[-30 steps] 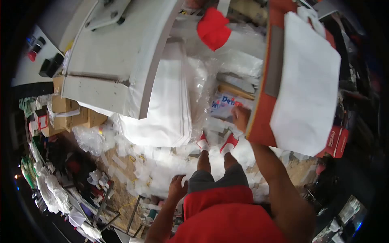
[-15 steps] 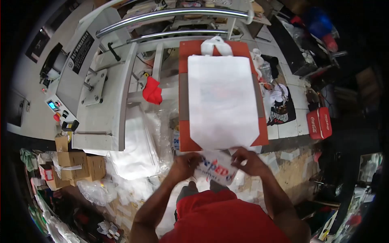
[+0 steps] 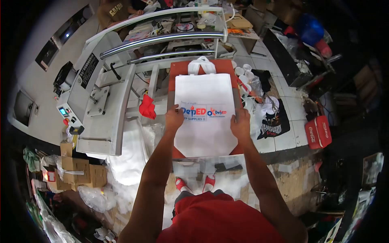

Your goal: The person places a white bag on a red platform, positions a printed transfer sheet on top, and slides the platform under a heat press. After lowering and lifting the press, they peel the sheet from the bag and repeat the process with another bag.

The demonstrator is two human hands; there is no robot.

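Left hand (image 3: 174,118) at left edge of thin blue-and-red-printed sheet (image 3: 201,112) lying across white fabric bag (image 3: 206,139) on rust-red flat platen (image 3: 178,69), right hand (image 3: 242,123) by its right edge, can't tell if fingers grip; best kept flat, square to bag sides.

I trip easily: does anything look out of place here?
Yes: white scraps lie scattered on the floor, looking like dropped litter. The print looks roughly straight on the bag.
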